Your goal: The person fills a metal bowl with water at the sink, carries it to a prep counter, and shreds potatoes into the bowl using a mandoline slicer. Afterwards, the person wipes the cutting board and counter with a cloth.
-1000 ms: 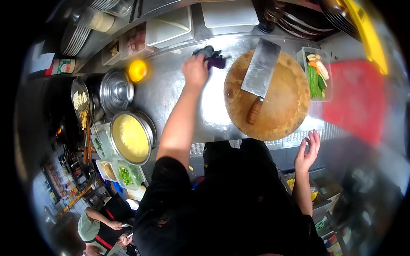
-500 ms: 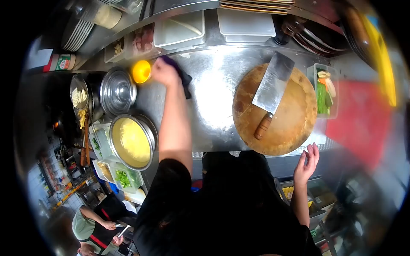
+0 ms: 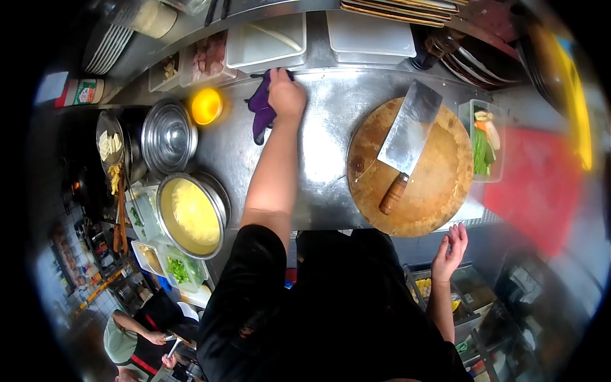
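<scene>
My left hand is closed on a dark purple cloth, pressing it to the steel counter near the back. The cloth hangs out to the left of my fingers. A yellow cup stands farther left. At the counter's front edge, by the chopping block, my right hand hovers with its fingers apart, holding nothing. On the round wooden chopping block lies a cleaver, its wooden handle toward me.
Steel bowls and a pot of yellow liquid crowd the left side. White tubs line the back. A vegetable container and a red board are on the right. A co-worker stands at lower left.
My left hand has moved right with the purple cloth, from beside the yellow cup to in front of the white tub. My right hand has shifted only slightly.
</scene>
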{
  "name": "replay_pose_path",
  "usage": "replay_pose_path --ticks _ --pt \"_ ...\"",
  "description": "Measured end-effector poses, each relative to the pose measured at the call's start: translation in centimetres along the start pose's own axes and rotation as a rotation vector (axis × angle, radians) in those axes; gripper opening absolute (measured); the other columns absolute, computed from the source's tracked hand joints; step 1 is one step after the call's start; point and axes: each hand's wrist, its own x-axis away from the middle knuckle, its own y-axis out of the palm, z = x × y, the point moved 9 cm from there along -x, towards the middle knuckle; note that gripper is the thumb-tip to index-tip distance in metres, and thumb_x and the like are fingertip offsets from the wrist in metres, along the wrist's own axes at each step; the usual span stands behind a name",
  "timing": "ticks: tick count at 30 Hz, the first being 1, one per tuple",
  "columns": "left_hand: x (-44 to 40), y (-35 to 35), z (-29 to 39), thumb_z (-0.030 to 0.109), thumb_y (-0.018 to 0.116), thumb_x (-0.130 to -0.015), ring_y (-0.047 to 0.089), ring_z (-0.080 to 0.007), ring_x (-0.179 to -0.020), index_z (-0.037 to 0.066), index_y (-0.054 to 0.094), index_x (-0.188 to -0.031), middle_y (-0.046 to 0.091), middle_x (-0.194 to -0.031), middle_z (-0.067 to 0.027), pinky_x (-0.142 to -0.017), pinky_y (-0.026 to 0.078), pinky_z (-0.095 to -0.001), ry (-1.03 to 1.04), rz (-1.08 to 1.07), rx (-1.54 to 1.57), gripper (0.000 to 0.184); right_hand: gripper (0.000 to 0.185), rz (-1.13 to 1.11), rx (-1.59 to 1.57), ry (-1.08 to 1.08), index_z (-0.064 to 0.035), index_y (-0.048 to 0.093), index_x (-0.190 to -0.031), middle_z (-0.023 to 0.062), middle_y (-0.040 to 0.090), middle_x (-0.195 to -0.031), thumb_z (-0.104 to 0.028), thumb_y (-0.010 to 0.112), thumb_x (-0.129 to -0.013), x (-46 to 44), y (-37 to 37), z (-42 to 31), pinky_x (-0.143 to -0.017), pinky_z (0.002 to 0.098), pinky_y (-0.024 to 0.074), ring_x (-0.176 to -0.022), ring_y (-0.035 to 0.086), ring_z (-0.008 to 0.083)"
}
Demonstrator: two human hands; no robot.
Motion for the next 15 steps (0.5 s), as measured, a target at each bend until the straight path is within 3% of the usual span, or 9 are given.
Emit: replay_pose_path --ticks 2,5,9,12,13,15 --pt "0.1 0.5 0.8 0.005 0.062 -0.081 0.063 -0.0418 -0.111 0.001 0.062 -0.122 0.058 -0.135 -0.0184 -0.093 0.053 -0.0482 0.064 0.020 0.054 0.042 0.024 -0.005 0.025 -0.019 0.0013 0.063 -0.124 0.0196 0.049 -0.145 -0.002 0.056 -0.101 0.0 0.1 -0.1 -0.099 0.0352 0.0512 -0.128 0.055 0.0301" --pt "0.3 1.4 1.9 0.002 0.059 -0.081 0.061 -0.0386 -0.117 0.003 0.063 -0.125 0.060 -0.135 -0.0160 -0.099 0.052 -0.0448 0.137 -0.171 0.235 0.044 0.023 -0.010 0.094 -0.064 0.0014 0.063 -0.123 0.0193 0.049 -0.145 -0.001 0.056 -0.101 0.1 -0.2 -0.7 -0.099 0.0350 0.0511 -0.127 0.055 0.0300" --pt "0.6 2.5 3.4 -0.003 0.056 -0.081 0.059 -0.0382 -0.121 0.003 0.063 -0.125 0.061 -0.136 -0.0168 -0.104 0.048 -0.0423 0.326 -0.271 0.379 0.045 0.023 -0.010 0.028 0.009 0.0020 0.062 -0.123 0.0189 0.049 -0.145 -0.001 0.055 -0.101 0.8 -0.2 0.2 -0.099 0.0348 0.0509 -0.127 0.055 0.0296" --pt "2.2 -0.6 4.6 -0.002 0.059 -0.082 0.058 -0.0392 -0.123 0.001 0.062 -0.127 0.064 -0.129 -0.0207 -0.106 0.047 -0.0411 0.330 -0.130 0.405 0.045 0.023 -0.002 0.017 0.023 0.0024 0.062 -0.123 0.0188 0.049 -0.144 -0.001 0.055 -0.101 1.1 -0.4 0.5 -0.099 0.0346 0.0508 -0.127 0.055 0.0292" --pt "2.6 -1.7 4.4 0.010 0.069 -0.083 0.056 -0.0385 -0.126 0.003 0.064 -0.127 0.062 -0.132 -0.0202 -0.107 0.045 -0.0437 0.245 -0.102 0.391 0.044 0.023 0.002 0.007 0.025 0.0025 0.062 -0.123 0.0187 0.049 -0.145 -0.001 0.055 -0.101 1.1 -0.5 0.3 -0.099 0.0346 0.0507 -0.127 0.055 0.0291" --pt "3.5 -0.5 4.8 0.022 0.073 -0.084 0.054 -0.0378 -0.128 0.005 0.064 -0.128 0.061 -0.134 -0.0205 -0.109 0.043 -0.0453 0.337 -0.287 0.089 0.049 0.023 0.001 0.003 0.033 0.0026 0.062 -0.123 0.0187 0.048 -0.145 -0.001 0.055 -0.101 1.1 -0.6 0.1 -0.099 0.0345 0.0507 -0.127 0.055 0.0288"
